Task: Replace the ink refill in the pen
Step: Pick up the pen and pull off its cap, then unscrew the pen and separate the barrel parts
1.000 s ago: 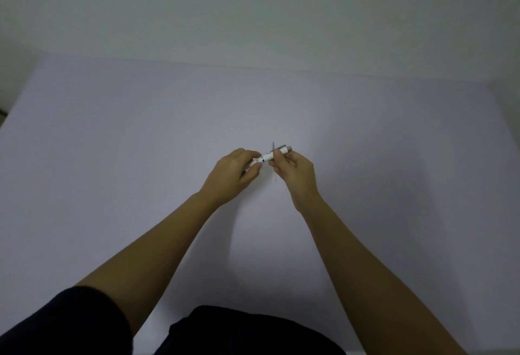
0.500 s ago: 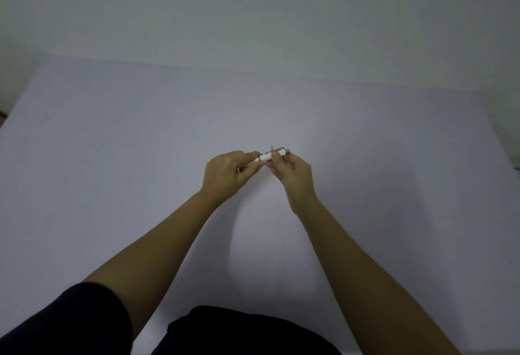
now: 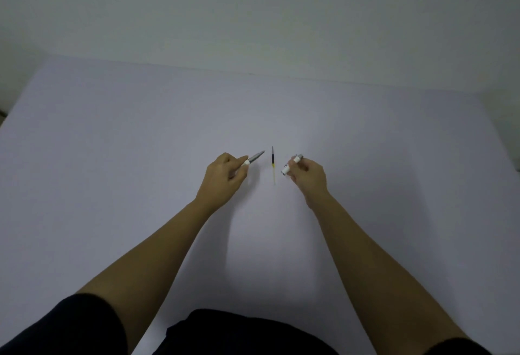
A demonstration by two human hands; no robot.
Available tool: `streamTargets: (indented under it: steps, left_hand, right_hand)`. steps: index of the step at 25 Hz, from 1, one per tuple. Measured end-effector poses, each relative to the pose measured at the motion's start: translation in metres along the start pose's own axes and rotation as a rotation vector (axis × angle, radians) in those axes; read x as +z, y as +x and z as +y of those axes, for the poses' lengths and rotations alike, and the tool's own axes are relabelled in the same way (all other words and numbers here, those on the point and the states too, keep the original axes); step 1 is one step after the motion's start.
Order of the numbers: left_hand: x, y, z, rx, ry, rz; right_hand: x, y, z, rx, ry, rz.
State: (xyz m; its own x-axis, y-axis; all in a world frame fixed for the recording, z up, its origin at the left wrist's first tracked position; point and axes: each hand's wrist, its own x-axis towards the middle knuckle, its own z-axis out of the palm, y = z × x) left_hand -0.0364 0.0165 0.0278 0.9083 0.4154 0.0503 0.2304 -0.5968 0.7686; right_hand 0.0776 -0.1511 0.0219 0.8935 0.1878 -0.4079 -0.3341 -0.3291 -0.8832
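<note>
The pen is in two pieces. My left hand (image 3: 223,177) grips the front piece (image 3: 254,157), white with a grey tapered tip pointing up and right. My right hand (image 3: 308,176) grips the rear barrel (image 3: 291,165), white with a metallic end, its open end facing left. Between the hands a thin ink refill (image 3: 273,164) lies on the table, dark at the far end, yellowish and clear toward me. Neither hand touches the refill.
The pale lilac table (image 3: 140,143) stretches wide around the hands, its far edge meeting a plain wall (image 3: 253,17). My dark sleeves and lap fill the bottom of the view.
The hands, together on the joined pen before, have pulled apart sideways, each with one piece. The refill on the table between them is now uncovered.
</note>
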Motion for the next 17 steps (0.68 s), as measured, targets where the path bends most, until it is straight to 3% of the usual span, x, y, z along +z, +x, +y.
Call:
streamTargets:
  steps: [3, 7, 17]
  left_hand:
    - [0.003, 0.008, 0.005, -0.066, -0.072, 0.004]
    - [0.003, 0.02, 0.008, -0.065, -0.103, -0.025]
    - [0.01, 0.029, 0.003, -0.068, -0.104, -0.031]
  right_hand:
    - [-0.001, 0.011, 0.012, 0.02, -0.289, 0.086]
    - [0.003, 0.026, 0.016, 0.049, -0.477, 0.081]
    - [0.004, 0.036, 0.022, 0.11, -0.517, 0.079]
